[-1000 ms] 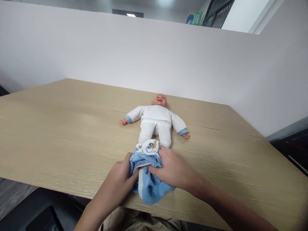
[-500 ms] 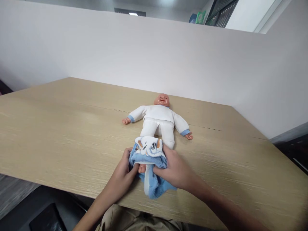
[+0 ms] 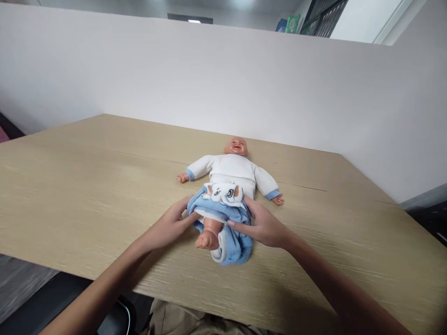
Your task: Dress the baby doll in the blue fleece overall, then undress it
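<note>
A baby doll (image 3: 231, 166) in a white top with blue cuffs lies on its back, head toward the wall. Blue fleece doll trousers (image 3: 213, 203) with a white animal face are bunched round its legs. One bare foot (image 3: 206, 238) pokes out of a leg opening toward me; the other foot is hidden in the cloth. On the left side of the trousers, my left hand (image 3: 172, 224) grips the edge with its thumb at the white-lined opening. My right hand (image 3: 267, 225) pinches the right side, thumb beside the doll's ankle.
The doll lies on a wide wooden table (image 3: 87, 186) that meets a white partition wall (image 3: 174, 74) at the back. Below the near edge at left is a black chair (image 3: 52, 302). A green package (image 3: 292, 23) shows beyond the wall.
Both hands have moved the trousers up the doll's legs, away from me. The bare foot now sticks out much further, and the animal face sits nearer the doll's waist.
</note>
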`<action>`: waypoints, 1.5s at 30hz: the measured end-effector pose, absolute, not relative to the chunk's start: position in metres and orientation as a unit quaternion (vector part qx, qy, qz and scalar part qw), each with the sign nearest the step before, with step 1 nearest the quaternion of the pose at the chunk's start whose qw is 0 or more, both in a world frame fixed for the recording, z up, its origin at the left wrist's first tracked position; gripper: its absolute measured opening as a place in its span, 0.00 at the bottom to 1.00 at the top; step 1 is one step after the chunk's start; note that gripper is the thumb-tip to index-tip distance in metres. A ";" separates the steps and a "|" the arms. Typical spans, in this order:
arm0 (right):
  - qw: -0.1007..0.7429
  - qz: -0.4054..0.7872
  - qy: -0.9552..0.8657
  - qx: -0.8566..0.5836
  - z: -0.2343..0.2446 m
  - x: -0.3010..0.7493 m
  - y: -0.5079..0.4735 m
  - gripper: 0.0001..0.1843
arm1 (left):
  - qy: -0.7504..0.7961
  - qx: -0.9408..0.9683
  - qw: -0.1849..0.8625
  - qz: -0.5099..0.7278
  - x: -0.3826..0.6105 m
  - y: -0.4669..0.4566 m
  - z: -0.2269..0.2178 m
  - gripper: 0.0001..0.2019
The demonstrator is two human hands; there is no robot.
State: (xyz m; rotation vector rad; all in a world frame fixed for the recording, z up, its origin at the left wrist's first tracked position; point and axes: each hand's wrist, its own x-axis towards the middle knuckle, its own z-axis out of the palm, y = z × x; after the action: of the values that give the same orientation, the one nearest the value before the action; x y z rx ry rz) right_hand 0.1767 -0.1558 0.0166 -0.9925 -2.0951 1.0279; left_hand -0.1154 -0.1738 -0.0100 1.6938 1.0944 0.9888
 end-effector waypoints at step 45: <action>0.237 0.724 -0.553 -0.337 0.008 0.235 -0.160 0.27 | 0.086 0.780 0.619 -0.032 -0.035 -0.048 0.035 0.19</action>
State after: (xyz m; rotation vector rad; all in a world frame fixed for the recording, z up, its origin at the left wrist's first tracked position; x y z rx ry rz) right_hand 0.2348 -0.1605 0.0075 -0.9228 -1.5166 1.9836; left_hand -0.0348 -0.0480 0.0347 1.7941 0.1987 -0.0739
